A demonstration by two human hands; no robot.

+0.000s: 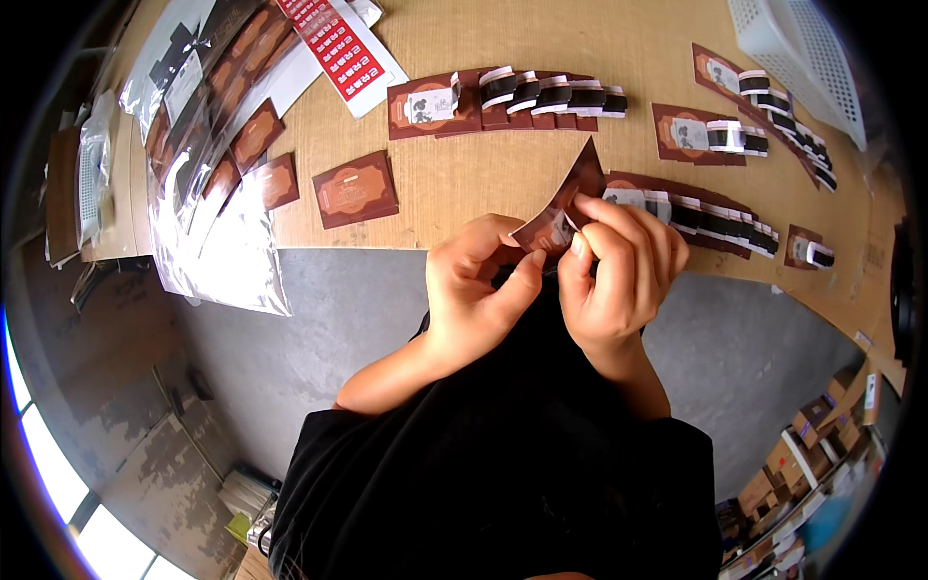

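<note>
A dark brown printed card [578, 186] is held up at the table's near edge, bent and tilted between both hands. My left hand [486, 280] pinches its lower left corner with thumb and finger. My right hand [622, 266] grips it from the right, its fingertips pressed together over a pale printed patch. Whether a smaller piece is between those fingers I cannot make out. Right behind my right hand lies an overlapping row of brown cards [710, 217] with black-and-white curled strips on them. Left of my hands rests a small stack of brown cards [356, 190].
Another row of cards with strips [422, 108] lies farther back, and more cards [681, 132] lie at the right. A red-and-white sticker sheet [338, 53] and a clear plastic bag [217, 242] of cards are at the left. A white perforated basket [807, 58] stands back right.
</note>
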